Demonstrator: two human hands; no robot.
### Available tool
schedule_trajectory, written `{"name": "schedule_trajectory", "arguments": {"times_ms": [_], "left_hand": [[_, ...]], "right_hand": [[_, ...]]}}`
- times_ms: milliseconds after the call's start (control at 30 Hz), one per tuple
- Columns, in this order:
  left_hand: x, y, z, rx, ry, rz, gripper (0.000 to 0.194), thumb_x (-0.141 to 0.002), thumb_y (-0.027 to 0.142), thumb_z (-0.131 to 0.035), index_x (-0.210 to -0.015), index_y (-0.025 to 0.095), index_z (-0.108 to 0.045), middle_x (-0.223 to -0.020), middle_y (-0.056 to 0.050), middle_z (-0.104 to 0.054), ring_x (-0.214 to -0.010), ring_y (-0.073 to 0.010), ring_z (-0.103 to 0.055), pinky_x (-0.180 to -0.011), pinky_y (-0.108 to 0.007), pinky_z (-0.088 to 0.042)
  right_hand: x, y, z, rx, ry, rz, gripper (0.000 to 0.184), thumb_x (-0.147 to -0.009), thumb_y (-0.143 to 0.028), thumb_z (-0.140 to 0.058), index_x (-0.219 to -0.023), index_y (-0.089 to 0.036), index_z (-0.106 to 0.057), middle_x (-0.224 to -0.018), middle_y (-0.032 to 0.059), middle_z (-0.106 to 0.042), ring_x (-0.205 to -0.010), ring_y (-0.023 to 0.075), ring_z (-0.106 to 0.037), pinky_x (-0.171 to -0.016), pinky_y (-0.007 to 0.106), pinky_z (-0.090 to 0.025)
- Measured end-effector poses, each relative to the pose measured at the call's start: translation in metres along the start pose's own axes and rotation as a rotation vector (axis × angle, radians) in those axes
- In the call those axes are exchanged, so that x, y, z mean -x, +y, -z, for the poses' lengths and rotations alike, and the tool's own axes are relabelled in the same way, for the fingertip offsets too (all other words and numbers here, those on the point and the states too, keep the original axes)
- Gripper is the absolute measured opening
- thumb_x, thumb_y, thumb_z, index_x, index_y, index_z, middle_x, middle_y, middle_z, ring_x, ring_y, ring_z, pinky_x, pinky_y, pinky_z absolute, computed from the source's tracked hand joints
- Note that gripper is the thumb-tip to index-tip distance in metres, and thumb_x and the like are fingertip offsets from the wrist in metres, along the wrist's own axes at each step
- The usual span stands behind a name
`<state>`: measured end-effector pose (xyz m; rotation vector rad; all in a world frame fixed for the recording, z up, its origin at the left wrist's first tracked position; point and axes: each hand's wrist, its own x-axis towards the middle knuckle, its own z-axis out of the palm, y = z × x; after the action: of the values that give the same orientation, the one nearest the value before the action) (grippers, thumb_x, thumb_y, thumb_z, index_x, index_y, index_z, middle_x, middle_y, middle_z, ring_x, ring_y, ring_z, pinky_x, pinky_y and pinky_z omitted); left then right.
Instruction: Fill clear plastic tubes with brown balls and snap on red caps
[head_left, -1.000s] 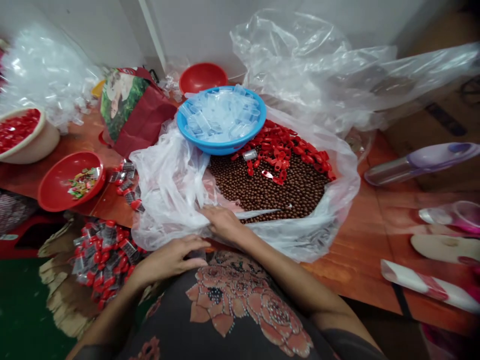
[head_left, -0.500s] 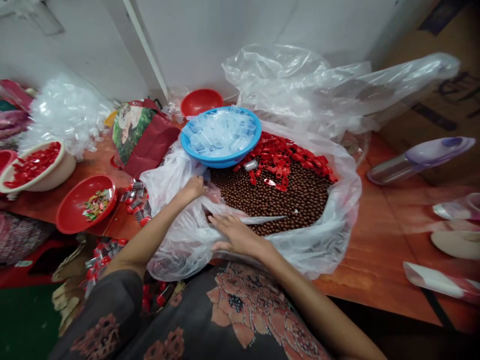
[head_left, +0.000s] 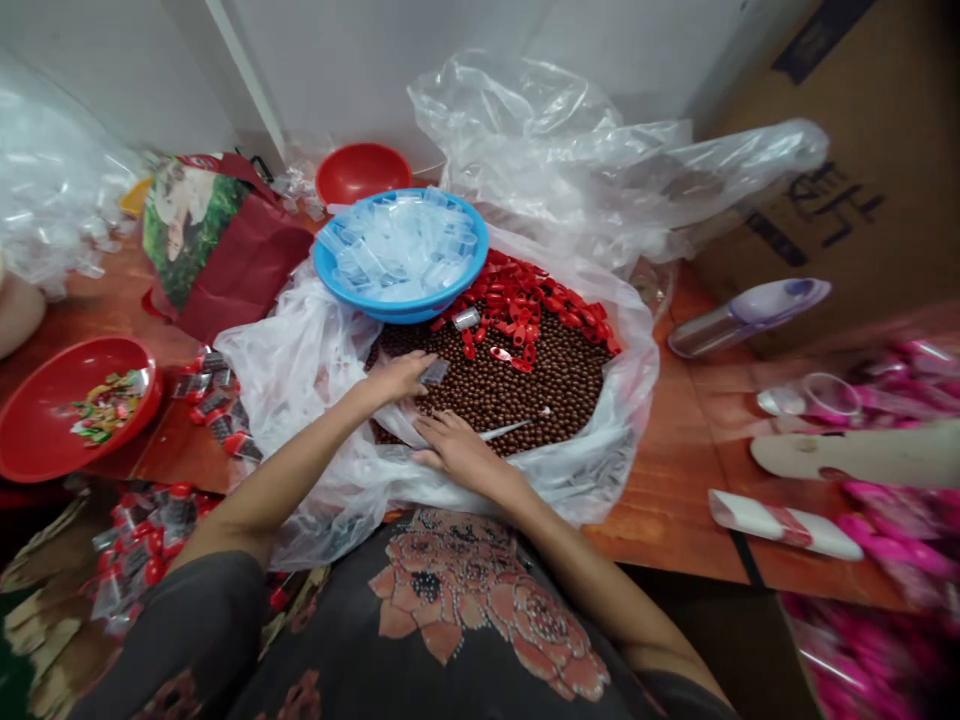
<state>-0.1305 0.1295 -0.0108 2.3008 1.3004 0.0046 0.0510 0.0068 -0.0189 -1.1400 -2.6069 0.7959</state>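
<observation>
A big clear plastic bag (head_left: 300, 370) lies open in front of me, full of small brown balls (head_left: 525, 385) with several red caps (head_left: 532, 305) heaped at the back. My left hand (head_left: 397, 378) reaches over the bag's near left edge and pinches a small clear tube (head_left: 435, 372) above the balls. My right hand (head_left: 450, 450) rests on the bag's near rim, fingers curled on the plastic beside a thin white stick (head_left: 510, 428). A blue bowl (head_left: 401, 300) of clear tubes sits at the back of the bag.
A red bowl (head_left: 45, 430) with coloured bits stands at left, filled capped tubes (head_left: 214, 400) beside and below it. A red and green bag (head_left: 210, 240) and another red bowl (head_left: 360, 170) are behind. Purple and pink items (head_left: 750, 310) lie at right on the wooden table.
My left hand went from my lap out to the blue bowl, then came back over the brown balls with a clear tube. My right hand shifted slightly forward along the bag's rim.
</observation>
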Motion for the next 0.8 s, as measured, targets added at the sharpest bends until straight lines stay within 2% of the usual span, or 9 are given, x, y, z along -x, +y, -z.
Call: {"name": "schedule_trajectory", "arguments": {"times_ms": [133, 233, 333, 433, 533, 600, 700, 767, 800], "left_hand": [[-0.007, 0.037, -0.013, 0.186, 0.021, -0.161, 0.077, -0.069, 0.016, -0.071, -0.141, 0.015, -0.043, -0.131, -0.014, -0.053, -0.121, -0.0264, -0.053, -0.101, -0.037, -0.043], [-0.009, 0.052, -0.017, 0.311, 0.041, -0.157, 0.069, -0.067, 0.014, -0.072, -0.132, 0.016, -0.052, -0.124, -0.012, -0.057, -0.116, -0.0262, -0.055, -0.098, -0.039, -0.045], [-0.007, 0.055, -0.022, 0.460, 0.056, -0.122, 0.063, -0.065, 0.009, -0.071, -0.126, 0.018, -0.057, -0.124, -0.010, -0.060, -0.114, -0.0245, -0.057, -0.098, -0.039, -0.046], [-0.003, 0.051, -0.027, 0.596, 0.079, -0.065, 0.061, -0.066, 0.004, -0.065, -0.126, 0.017, -0.058, -0.124, -0.009, -0.061, -0.112, -0.0222, -0.059, -0.098, -0.038, -0.046], [0.000, 0.044, -0.028, 0.752, 0.089, 0.008, 0.055, -0.070, 0.006, -0.060, -0.124, 0.015, -0.060, -0.117, -0.010, -0.064, -0.101, -0.0192, -0.063, -0.092, -0.036, -0.049], [0.001, 0.043, -0.024, 0.878, 0.130, 0.035, 0.053, -0.071, 0.011, -0.063, -0.124, 0.015, -0.060, -0.112, -0.009, -0.064, -0.095, -0.0180, -0.064, -0.088, -0.034, -0.051], [0.004, 0.048, -0.015, 1.048, 0.258, 0.053, 0.059, -0.067, 0.017, -0.072, -0.125, 0.016, -0.058, -0.107, -0.008, -0.066, -0.094, -0.0174, -0.064, -0.086, -0.032, -0.051], [0.008, 0.054, -0.010, 1.120, 0.318, 0.081, 0.061, -0.063, 0.019, -0.076, -0.122, 0.016, -0.059, -0.103, -0.006, -0.068, -0.093, -0.0174, -0.064, -0.085, -0.031, -0.051], [0.010, 0.056, -0.009, 1.137, 0.313, 0.102, 0.060, -0.062, 0.020, -0.078, -0.119, 0.015, -0.060, -0.101, -0.006, -0.068, -0.092, -0.0176, -0.064, -0.084, -0.031, -0.051]], "right_hand": [[0.029, 0.011, 0.014, -0.120, 0.208, 0.008, 0.037, -0.097, -0.040, -0.047, -0.125, -0.022, -0.062, -0.131, 0.0071, -0.063, -0.136, 0.0261, -0.041, -0.113, 0.047, -0.034], [0.048, 0.022, 0.021, -0.236, 0.386, -0.092, 0.029, -0.098, -0.031, -0.044, -0.114, -0.023, -0.067, -0.113, 0.0074, -0.068, -0.116, 0.0227, -0.056, -0.103, 0.043, -0.045], [0.061, 0.035, 0.023, -0.306, 0.493, -0.211, 0.027, -0.098, -0.028, -0.044, -0.109, -0.023, -0.068, -0.102, 0.0076, -0.067, -0.100, 0.0209, -0.061, -0.092, 0.039, -0.050], [0.065, 0.043, 0.020, -0.279, 0.459, -0.252, 0.029, -0.097, -0.026, -0.043, -0.116, -0.022, -0.065, -0.102, 0.0084, -0.064, -0.100, 0.0213, -0.061, -0.092, 0.038, -0.051], [0.057, 0.046, 0.017, -0.129, 0.340, -0.237, 0.039, -0.096, -0.024, -0.043, -0.131, -0.015, -0.057, -0.117, 0.0133, -0.062, -0.109, 0.0251, -0.057, -0.097, 0.040, -0.048], [0.046, 0.046, 0.015, 0.001, 0.263, -0.201, 0.045, -0.095, -0.020, -0.041, -0.139, -0.012, -0.049, -0.133, 0.0155, -0.056, -0.114, 0.0278, -0.055, -0.100, 0.043, -0.046], [0.025, 0.046, 0.015, 0.118, 0.189, -0.161, 0.054, -0.092, -0.008, -0.035, -0.145, -0.014, -0.041, -0.151, 0.0120, -0.042, -0.110, 0.0271, -0.056, -0.097, 0.044, -0.047], [0.014, 0.047, 0.018, 0.132, 0.174, -0.144, 0.058, -0.089, -0.003, -0.034, -0.145, -0.015, -0.041, -0.155, 0.0104, -0.037, -0.107, 0.0254, -0.057, -0.094, 0.042, -0.048], [0.012, 0.048, 0.020, 0.122, 0.178, -0.131, 0.056, -0.089, -0.003, -0.034, -0.143, -0.016, -0.045, -0.153, 0.0102, -0.041, -0.106, 0.0248, -0.057, -0.094, 0.040, -0.048]]}}
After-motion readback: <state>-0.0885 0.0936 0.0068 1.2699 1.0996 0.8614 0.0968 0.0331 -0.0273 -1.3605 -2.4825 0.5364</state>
